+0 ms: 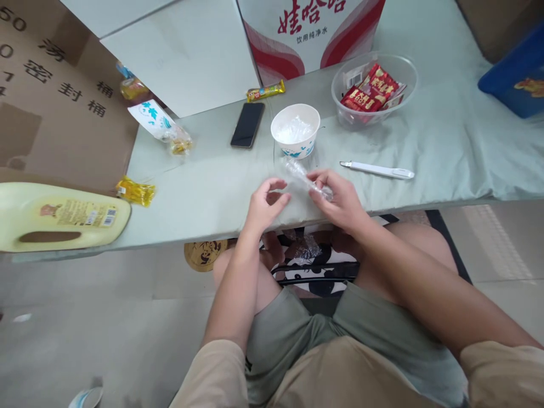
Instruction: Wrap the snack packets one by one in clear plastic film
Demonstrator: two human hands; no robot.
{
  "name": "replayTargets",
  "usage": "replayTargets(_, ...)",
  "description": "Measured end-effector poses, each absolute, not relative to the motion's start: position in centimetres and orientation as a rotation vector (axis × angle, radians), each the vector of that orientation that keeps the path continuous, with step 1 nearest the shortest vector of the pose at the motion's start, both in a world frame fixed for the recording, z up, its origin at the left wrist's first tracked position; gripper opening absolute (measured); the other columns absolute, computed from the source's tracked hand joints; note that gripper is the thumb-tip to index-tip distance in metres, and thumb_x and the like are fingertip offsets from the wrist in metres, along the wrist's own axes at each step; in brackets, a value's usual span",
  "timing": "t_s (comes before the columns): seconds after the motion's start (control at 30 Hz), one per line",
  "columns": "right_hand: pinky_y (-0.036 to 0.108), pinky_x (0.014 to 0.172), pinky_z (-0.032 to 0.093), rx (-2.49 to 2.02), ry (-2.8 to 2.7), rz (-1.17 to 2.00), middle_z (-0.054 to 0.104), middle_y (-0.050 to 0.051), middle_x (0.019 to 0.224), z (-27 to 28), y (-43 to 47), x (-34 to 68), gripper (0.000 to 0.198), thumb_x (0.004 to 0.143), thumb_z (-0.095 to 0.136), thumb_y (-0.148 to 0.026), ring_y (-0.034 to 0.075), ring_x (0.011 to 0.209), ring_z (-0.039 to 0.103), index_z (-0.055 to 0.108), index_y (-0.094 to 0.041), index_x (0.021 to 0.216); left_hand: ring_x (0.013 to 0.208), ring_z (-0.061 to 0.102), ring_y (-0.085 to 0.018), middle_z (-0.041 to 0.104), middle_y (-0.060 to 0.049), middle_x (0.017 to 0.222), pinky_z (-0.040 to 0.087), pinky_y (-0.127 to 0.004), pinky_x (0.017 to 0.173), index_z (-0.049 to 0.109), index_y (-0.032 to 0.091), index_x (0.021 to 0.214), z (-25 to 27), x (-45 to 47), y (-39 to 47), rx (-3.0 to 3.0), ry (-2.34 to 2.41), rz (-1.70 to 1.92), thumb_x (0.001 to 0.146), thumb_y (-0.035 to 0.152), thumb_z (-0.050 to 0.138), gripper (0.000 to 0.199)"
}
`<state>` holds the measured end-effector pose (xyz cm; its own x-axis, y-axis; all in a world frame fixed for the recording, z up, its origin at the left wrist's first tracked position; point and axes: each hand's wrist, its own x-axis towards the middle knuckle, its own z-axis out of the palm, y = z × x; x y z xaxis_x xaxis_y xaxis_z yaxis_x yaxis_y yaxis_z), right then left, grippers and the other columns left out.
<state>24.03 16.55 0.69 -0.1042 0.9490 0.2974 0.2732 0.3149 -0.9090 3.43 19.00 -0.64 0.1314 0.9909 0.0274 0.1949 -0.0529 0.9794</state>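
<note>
Pale green cloth-covered surface [446,147] against a white wall, seen from a seat at its near edge. Clear crinkled plastic wrapper [302,177] held just above that edge, in front of the white paper bowl [296,130]. Right hand [340,199] pinched shut on the wrapper's near end, grip tight around the bunched film. Left hand [266,205] just beside it, fingers curled but apart, touching nothing clearly; thumb and forefinger close to the wrapper's free end. By the look of it, midway through opening or emptying the wrapper; a second pinch from the left and a pull apart likely needed. Close by: black phone [247,124] left of the bowl, white slim utility knife [376,169] to the right, clear plastic bowl of red sachets [373,88] behind. Further left, yellow sachets [136,191] and a cream plastic jug lying on its side [59,216]. Nothing between the hands and the bowl.
</note>
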Motion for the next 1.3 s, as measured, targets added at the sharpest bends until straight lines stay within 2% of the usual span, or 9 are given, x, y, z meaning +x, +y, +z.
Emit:
replayTargets(0.07, 0.038, 0.086, 0.047, -1.062, -1.687, 1.017, 0.069, 0.009, 0.107, 0.4, 16.3, 23.6, 0.027, 0.092, 0.056, -0.046, 0.024, 0.096, 0.062, 0.045, -0.025, 0.082, 0.116, 0.064, -0.026, 0.070, -0.011, 0.118, 0.048, -0.038, 0.102, 0.066, 0.020, 0.112, -0.9, 4.0, 18.6, 1.477, 1.155, 0.968, 0.073, 0.056, 0.081, 0.055)
replayTargets(0.17, 0.032, 0.070, 0.043, -1.036, -1.755, 1.193, 0.062, 0.001, 0.080, 0.2, 16.2, 23.3, 0.031, 0.092, 0.056, -0.051, 0.017, 0.071, 0.053, 0.044, -0.024, 0.080, 0.123, 0.063, -0.029, 0.070, -0.012, 0.128, 0.046, -0.042, 0.109, 0.066, 0.021, 0.123, -1.2, 4.4, 18.4, 1.497, 1.073, 0.913, 0.076, 0.061, 0.078, 0.063)
replayTargets(0.3, 0.030, 0.066, 0.041, -1.028, -1.645, 1.310, 0.057, 0.000, 0.075, 0.3, 16.5, 23.3, 0.030, 0.090, 0.057, -0.051, 0.015, 0.069, 0.050, 0.053, -0.022, 0.084, 0.121, 0.065, -0.028, 0.071, -0.013, 0.126, 0.047, -0.043, 0.108, 0.074, 0.021, 0.114, -0.8, 4.4, 18.5, 1.540, 1.044, 0.920, 0.083, 0.061, 0.071, 0.051)
replayTargets(0.47, 0.030, 0.066, 0.044, -1.274, -1.409, 1.196, 0.061, 0.001, 0.081, -0.2, 17.1, 23.3, 0.033, 0.079, 0.071, -0.049, 0.016, 0.074, 0.055, 0.055, -0.021, 0.087, 0.106, 0.067, -0.023, 0.071, -0.010, 0.110, 0.053, -0.035, 0.093, 0.078, 0.019, 0.093, -0.4, 4.5, 18.5, 1.482, 1.084, 1.032, 0.077, 0.060, 0.077, 0.044)
replayTargets(0.6, 0.036, 0.085, 0.052, -1.188, -1.363, 1.193, 0.066, 0.008, 0.108, -0.5, 17.1, 23.3, 0.046, 0.072, 0.078, -0.044, 0.022, 0.103, 0.062, 0.056, -0.022, 0.105, 0.077, 0.064, -0.015, 0.071, -0.003, 0.088, 0.052, -0.028, 0.074, 0.074, 0.020, 0.098, -0.6, 4.6, 18.4, 1.250, 1.093, 1.008, 0.070, 0.060, 0.082, 0.049)
replayTargets(0.7, 0.037, 0.090, 0.052, -1.037, -1.353, 1.370, 0.066, 0.009, 0.117, -0.4, 17.1, 23.2, 0.055, 0.074, 0.077, -0.043, 0.022, 0.105, 0.063, 0.054, -0.023, 0.120, 0.063, 0.058, -0.011, 0.067, 0.001, 0.075, 0.047, -0.023, 0.061, 0.070, 0.021, 0.101, -0.7, 4.8, 18.5, 1.194, 1.120, 0.999, 0.067, 0.054, 0.087, 0.051)
replayTargets(0.9, 0.027, 0.063, 0.043, -1.191, -1.342, 1.371, 0.063, 0.000, 0.078, -0.2, 17.8, 22.9, 0.024, 0.078, 0.066, -0.039, 0.012, 0.066, 0.053, 0.061, -0.018, 0.087, 0.072, 0.066, -0.014, 0.072, -0.002, 0.082, 0.052, -0.024, 0.067, 0.066, 0.019, 0.102, -1.0, 5.3, 18.4, 1.259, 1.224, 1.025, 0.060, 0.046, 0.091, 0.056)
replayTargets(1.13, 0.025, 0.057, 0.044, -1.142, -1.188, 1.490, 0.064, 0.000, 0.076, 0.5, 18.5, 23.6, 0.018, 0.076, 0.070, -0.031, 0.013, 0.064, 0.057, 0.063, -0.018, 0.087, 0.067, 0.068, -0.016, 0.075, -0.005, 0.080, 0.055, -0.027, 0.064, 0.069, 0.017, 0.089, -0.9, 5.4, 18.3, 1.186, 1.236, 1.046, 0.055, 0.051, 0.093, 0.054)
replayTargets(1.3, 0.024, 0.059, 0.046, -1.224, -1.158, 1.430, 0.068, 0.000, 0.078, 1.2, 18.7, 24.5, 0.006, 0.087, 0.058, -0.024, 0.010, 0.058, 0.060, 0.060, -0.019, 0.085, 0.073, 0.066, -0.012, 0.072, -0.002, 0.082, 0.053, -0.023, 0.070, 0.065, 0.018, 0.086, -1.4, 4.8, 19.2, 1.142, 1.393, 1.394, 0.060, 0.045, 0.090, 0.045)
